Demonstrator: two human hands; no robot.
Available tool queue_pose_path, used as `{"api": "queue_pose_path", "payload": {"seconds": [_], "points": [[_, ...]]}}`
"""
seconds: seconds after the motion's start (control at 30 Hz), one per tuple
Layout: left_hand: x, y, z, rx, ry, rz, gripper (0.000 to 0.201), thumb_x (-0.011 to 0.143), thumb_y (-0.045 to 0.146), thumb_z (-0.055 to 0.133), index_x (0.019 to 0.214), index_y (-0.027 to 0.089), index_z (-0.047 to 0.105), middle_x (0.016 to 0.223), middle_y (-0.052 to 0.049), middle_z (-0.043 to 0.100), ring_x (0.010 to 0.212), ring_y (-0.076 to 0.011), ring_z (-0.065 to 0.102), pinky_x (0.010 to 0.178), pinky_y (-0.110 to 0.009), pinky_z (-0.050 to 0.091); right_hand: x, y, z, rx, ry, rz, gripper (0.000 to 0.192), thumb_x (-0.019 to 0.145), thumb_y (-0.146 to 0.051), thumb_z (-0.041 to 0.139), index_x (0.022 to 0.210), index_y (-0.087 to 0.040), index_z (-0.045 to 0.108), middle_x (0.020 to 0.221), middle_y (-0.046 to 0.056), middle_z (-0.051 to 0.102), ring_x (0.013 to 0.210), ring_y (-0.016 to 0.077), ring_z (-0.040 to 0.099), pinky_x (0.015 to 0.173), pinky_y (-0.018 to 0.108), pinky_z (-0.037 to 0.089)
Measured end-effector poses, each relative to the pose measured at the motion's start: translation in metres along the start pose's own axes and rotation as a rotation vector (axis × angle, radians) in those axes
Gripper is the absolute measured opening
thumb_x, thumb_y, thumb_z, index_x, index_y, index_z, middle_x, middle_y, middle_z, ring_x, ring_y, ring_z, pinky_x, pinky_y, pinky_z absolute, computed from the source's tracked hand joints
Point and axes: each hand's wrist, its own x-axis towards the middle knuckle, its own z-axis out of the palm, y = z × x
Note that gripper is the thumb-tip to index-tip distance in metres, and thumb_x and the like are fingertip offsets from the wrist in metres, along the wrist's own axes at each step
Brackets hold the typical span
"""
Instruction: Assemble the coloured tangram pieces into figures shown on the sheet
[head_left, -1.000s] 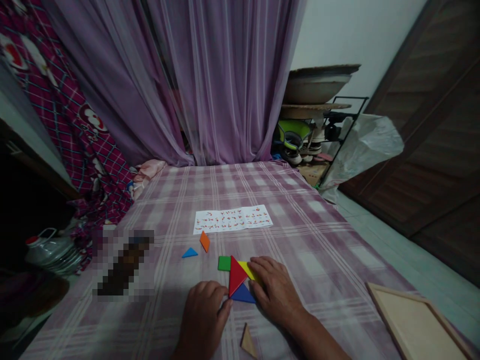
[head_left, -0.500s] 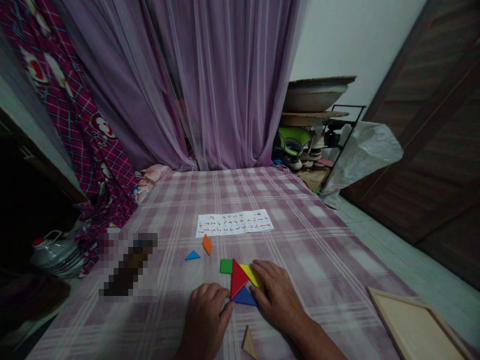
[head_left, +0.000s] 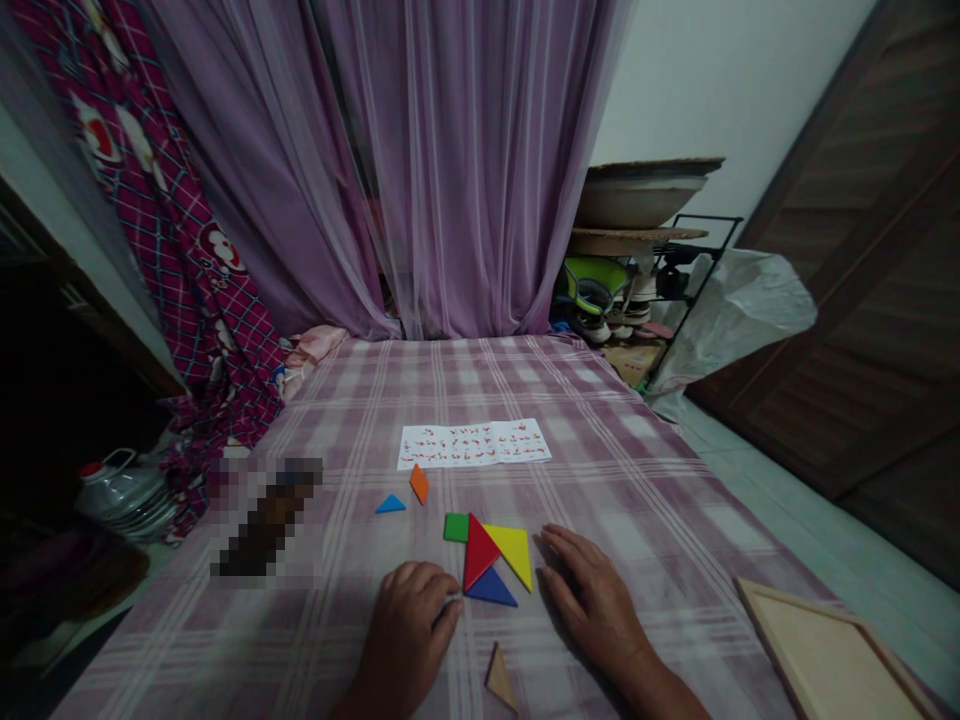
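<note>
We saw the left hand (head_left: pixel 409 625) resting on the checked bedsheet (head_left: pixel 637 470), fingers curled loosely, its grip closed on nothing, one fingertip touching the lower left corner of the red triangle (head_left: pixel 478 552). The right hand (head_left: pixel 596 605) lay flat and open just beside the yellow triangle (head_left: pixel 514 551), apart from it. The red triangle's long axis ran away from us, its sharp tip pointing toward the paper sheet (head_left: pixel 474 444). The yellow triangle lay against its right edge, pointing down toward us at its right corner. The dark blue triangle (head_left: pixel 490 589) sat below both, long edge nearest us, and the green square (head_left: pixel 455 527) touched the red piece's upper left. A small blue triangle (head_left: pixel 390 504) and an orange piece (head_left: pixel 419 484) lay apart, farther left. A tan triangle (head_left: pixel 499 679) lay between the wrists, and a wooden tray (head_left: pixel 825 655) sat at the right.
</note>
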Motion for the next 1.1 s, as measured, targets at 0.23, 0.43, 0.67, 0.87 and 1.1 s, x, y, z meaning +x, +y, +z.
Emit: {"api": "queue_pose_path", "payload": {"seconds": [0.23,0.43,0.67,0.87,1.1], "points": [[-0.001,-0.003,-0.004,-0.007,0.001,0.07,0.013,0.083,0.011,0.06,0.087,0.023,0.064,0.085,-0.001,0.068,0.082,-0.02,0.062,0.074,-0.034,0.047,-0.008,0.001,-0.003,-0.004,0.03,0.003,0.033,0.089,-0.03,0.053,0.117,-0.022,0.068,0.121,0.012,0.069,0.112,0.0288,0.065,0.094,0.049,0.055],[-0.002,-0.004,-0.007,-0.007,0.007,0.094,0.015,0.083,0.01,0.06,0.088,0.024,0.063,0.085,-0.001,0.068,0.082,-0.0199,0.062,0.074,-0.034,0.048,-0.012,0.001,-0.004,-0.009,0.029,0.003,0.031,0.089,-0.028,0.053,0.115,-0.021,0.068,0.12,0.011,0.07,0.112,0.0278,0.065,0.094,0.049,0.055],[-0.003,-0.003,-0.009,-0.005,-0.003,0.121,0.015,0.086,0.012,0.054,0.083,0.023,0.064,0.083,-0.002,0.066,0.08,-0.0187,0.062,0.074,-0.034,0.049,-0.018,-0.002,-0.008,0.007,-0.007,0.024,0.03,0.089,-0.027,0.052,0.114,-0.021,0.068,0.122,0.012,0.069,0.113,0.0279,0.064,0.096,0.05,0.054],[-0.008,-0.003,-0.01,-0.042,-0.005,0.117,0.017,0.087,0.011,0.051,0.084,0.022,0.064,0.085,-0.003,0.066,0.082,-0.0188,0.062,0.077,-0.034,0.05,-0.022,-0.004,-0.008,0.026,0.008,0.022,0.028,0.089,-0.026,0.052,0.11,-0.022,0.07,0.12,0.011,0.069,0.112,0.0271,0.064,0.095,0.048,0.054],[-0.015,-0.003,-0.011,-0.038,-0.022,0.126,0.015,0.085,0.009,0.055,0.086,0.022,0.063,0.089,-0.002,0.067,0.086,-0.019,0.062,0.08,-0.036,0.049,-0.019,-0.007,-0.011,0.031,0.006,0.02,0.027,0.089,-0.025,0.05,0.104,-0.021,0.073,0.115,0.011,0.071,0.107,0.0276,0.066,0.092,0.048,0.055]]}}
